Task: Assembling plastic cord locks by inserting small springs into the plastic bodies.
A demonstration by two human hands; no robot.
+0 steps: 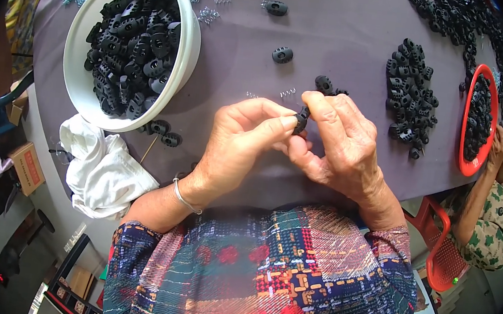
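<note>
Head view: a small black piece (300,121) is pinched in the fingertips of both the left hand (243,130) and right hand (347,144), over a greyish tablecloth (349,35); beyond lies a coiled spring (288,92), leftward a white tub (190,48) of similar pieces (130,50).

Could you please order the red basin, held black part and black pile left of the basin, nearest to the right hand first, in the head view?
1. Held black part: touching the right hand, on its left.
2. Black pile: to that hand's right.
3. Red basin: right, beyond the pile.
</note>
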